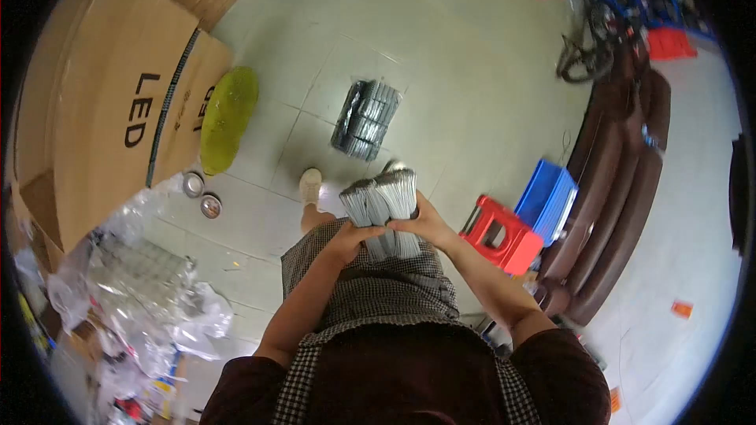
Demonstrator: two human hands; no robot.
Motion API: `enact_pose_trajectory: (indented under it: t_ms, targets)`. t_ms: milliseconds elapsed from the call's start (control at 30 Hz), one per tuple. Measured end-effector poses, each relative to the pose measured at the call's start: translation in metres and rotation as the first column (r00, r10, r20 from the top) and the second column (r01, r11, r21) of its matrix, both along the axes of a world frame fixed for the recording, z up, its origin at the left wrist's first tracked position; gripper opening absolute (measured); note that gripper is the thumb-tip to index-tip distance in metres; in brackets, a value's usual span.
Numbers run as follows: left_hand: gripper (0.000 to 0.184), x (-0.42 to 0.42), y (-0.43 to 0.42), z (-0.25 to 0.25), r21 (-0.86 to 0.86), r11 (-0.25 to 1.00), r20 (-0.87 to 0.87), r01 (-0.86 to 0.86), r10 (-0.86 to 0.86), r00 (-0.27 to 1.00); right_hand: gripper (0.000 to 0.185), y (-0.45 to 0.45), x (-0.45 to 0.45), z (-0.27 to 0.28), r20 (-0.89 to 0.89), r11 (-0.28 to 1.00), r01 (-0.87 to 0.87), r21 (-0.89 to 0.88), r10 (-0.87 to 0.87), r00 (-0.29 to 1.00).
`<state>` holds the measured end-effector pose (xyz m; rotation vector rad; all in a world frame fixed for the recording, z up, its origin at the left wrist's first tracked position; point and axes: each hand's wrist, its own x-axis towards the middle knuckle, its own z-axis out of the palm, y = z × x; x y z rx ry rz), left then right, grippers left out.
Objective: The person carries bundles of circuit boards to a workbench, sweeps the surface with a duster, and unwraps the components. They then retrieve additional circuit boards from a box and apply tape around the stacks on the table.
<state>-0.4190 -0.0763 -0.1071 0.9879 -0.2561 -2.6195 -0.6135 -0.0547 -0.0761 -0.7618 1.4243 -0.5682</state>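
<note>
In front of my apron I hold a thick bundle of thin, flat, silver-grey pieces, fanned out in two side-by-side stacks. What the pieces are I cannot make out. My left hand is closed around the lower left side of the bundle, thumb across its front. Opposite it, my right hand grips the right side, and the two thumbs nearly meet in the middle. Past the bundle, a plastic-wrapped pack of dark grey pieces lies on the tiled floor.
Large cardboard boxes and a yellow-green oval object stand at left, above clear plastic bags. At right are a red plastic stool, a blue crate and a brown sofa. Two round tins sit on the floor.
</note>
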Motion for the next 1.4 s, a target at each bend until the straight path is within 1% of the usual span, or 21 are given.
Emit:
enact_pose_trajectory:
  t_ms: [67, 100, 167, 267, 333, 367, 467, 500, 567, 633, 700, 767, 833, 900, 967, 1067, 1133, 1167, 1267, 1300, 1400]
  targets:
    - [0.047, -0.034, -0.016, -0.027, -0.050, 0.998, 0.085, -0.045, 0.049, 0.995, 0.072, -0.044, -0.034, -0.018, 0.038, 0.995, -0.095, 0.021, 0.094, 0.995]
    - [0.046, -0.051, -0.018, -0.049, 0.018, 0.985, 0.065, -0.171, 0.170, 0.983, 0.077, -0.063, -0.045, -0.031, 0.064, 0.997, -0.082, 0.001, 0.082, 0.995]
    - [0.046, -0.089, -0.029, -0.086, 0.089, 0.915, 0.075, -0.393, 0.387, 0.919, 0.081, -0.099, -0.083, -0.090, -0.179, 0.916, -0.388, -0.108, 0.366, 0.913]
    - [0.047, -0.139, -0.039, -0.165, 0.063, 0.811, 0.249, -0.581, 0.551, 0.796, 0.085, -0.135, -0.133, -0.205, -0.112, 0.829, -0.551, 0.096, 0.559, 0.821]
    - [0.047, -0.172, -0.039, -0.220, 0.038, 0.758, 0.292, -0.651, 0.615, 0.732, 0.082, -0.158, -0.149, -0.254, 0.024, 0.768, -0.591, 0.247, 0.605, 0.796]
    - [0.047, -0.183, -0.040, -0.250, 0.015, 0.734, 0.311, -0.678, 0.641, 0.701, 0.082, -0.177, -0.139, -0.258, 0.149, 0.786, -0.572, 0.233, 0.553, 0.820]
    - [0.048, -0.216, -0.029, -0.347, 0.113, 0.587, 0.317, -0.802, 0.743, 0.589, 0.084, -0.192, -0.150, -0.349, 0.159, 0.685, -0.704, 0.189, 0.686, 0.710]
    - [0.047, -0.219, -0.033, -0.354, 0.181, 0.537, 0.347, -0.824, 0.748, 0.565, 0.084, -0.193, -0.153, -0.385, 0.113, 0.649, -0.743, 0.165, 0.736, 0.668]
    - [0.043, -0.232, -0.032, -0.404, 0.162, 0.493, 0.375, -0.855, 0.771, 0.515, 0.084, -0.187, -0.168, -0.453, 0.013, 0.576, -0.805, 0.141, 0.812, 0.583]
    - [0.042, -0.242, -0.032, -0.445, 0.100, 0.471, 0.392, -0.876, 0.791, 0.470, 0.081, -0.197, -0.164, -0.485, -0.011, 0.581, -0.803, 0.135, 0.811, 0.585]
    - [0.043, -0.245, -0.034, -0.463, -0.016, 0.483, 0.399, -0.876, 0.806, 0.437, 0.079, -0.196, -0.163, -0.501, 0.006, 0.601, -0.784, 0.157, 0.793, 0.609]
    - [0.048, -0.248, -0.043, -0.475, -0.172, 0.525, 0.576, -0.834, 0.740, 0.347, 0.078, -0.203, -0.154, -0.512, 0.050, 0.638, -0.750, 0.173, 0.755, 0.654]
    - [0.060, -0.258, -0.042, -0.487, -0.307, 0.587, 0.735, -0.750, 0.646, 0.205, 0.076, -0.200, -0.154, -0.512, -0.097, 0.635, -0.767, 0.095, 0.772, 0.628]
    - [0.063, -0.266, -0.049, -0.474, -0.313, 0.740, 0.907, -0.595, 0.419, 0.044, 0.070, -0.195, -0.156, -0.509, -0.290, 0.592, -0.805, -0.053, 0.762, 0.579]
    - [0.066, -0.269, -0.056, -0.464, -0.278, 0.842, 0.960, -0.461, 0.263, -0.099, 0.061, -0.189, -0.158, -0.509, -0.521, 0.464, -0.851, -0.245, 0.678, 0.520]
    - [0.067, -0.270, -0.056, -0.459, -0.231, 0.923, 0.960, -0.308, 0.165, -0.225, 0.047, -0.183, -0.156, -0.506, -0.656, 0.527, -0.844, -0.098, 0.604, 0.453]
    - [0.066, -0.270, -0.052, -0.459, -0.201, 0.958, 0.942, -0.207, 0.130, -0.310, 0.043, -0.180, -0.152, -0.495, -0.785, 0.470, -0.883, -0.013, 0.542, 0.300]
    - [0.071, -0.271, -0.049, -0.459, -0.124, 0.974, 0.957, -0.189, 0.068, -0.282, 0.041, -0.181, -0.149, -0.489, -0.838, 0.444, -0.895, 0.033, 0.501, 0.217]
    - [0.078, -0.271, -0.044, -0.468, -0.181, 0.977, 0.905, -0.109, 0.122, -0.407, 0.039, -0.184, -0.154, -0.499, -0.854, 0.419, -0.906, -0.060, 0.449, 0.264]
    - [0.079, -0.271, -0.041, -0.472, -0.287, 0.937, 0.923, -0.201, 0.214, -0.320, 0.038, -0.183, -0.157, -0.502, -0.824, 0.450, -0.888, -0.099, 0.463, 0.327]
    - [0.078, -0.271, -0.039, -0.474, -0.356, 0.913, 0.899, -0.198, 0.276, -0.341, 0.036, -0.183, -0.157, -0.506, -0.728, 0.532, -0.828, -0.178, 0.495, 0.474]
